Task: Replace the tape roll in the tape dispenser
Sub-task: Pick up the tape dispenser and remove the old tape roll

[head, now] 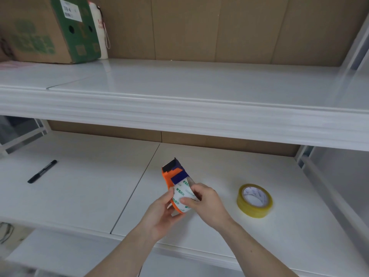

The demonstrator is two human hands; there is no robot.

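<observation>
An orange and dark-blue tape dispenser (173, 173) is held above the lower white shelf (83, 188), its black cutter end pointing away from me. A white roll core with green print (182, 193) sits in its body. My left hand (159, 214) grips the dispenser from below and behind. My right hand (205, 202) pinches the white core with thumb and fingers. A yellowish tape roll (254, 200) lies flat on the shelf to the right, apart from both hands.
A black marker (42, 171) lies on the lower shelf at the left. The upper shelf (179, 86) juts out above, carrying a cardboard box (46, 31) and a white bottle (100, 29) at the far left. A white upright (357, 43) frames the right side.
</observation>
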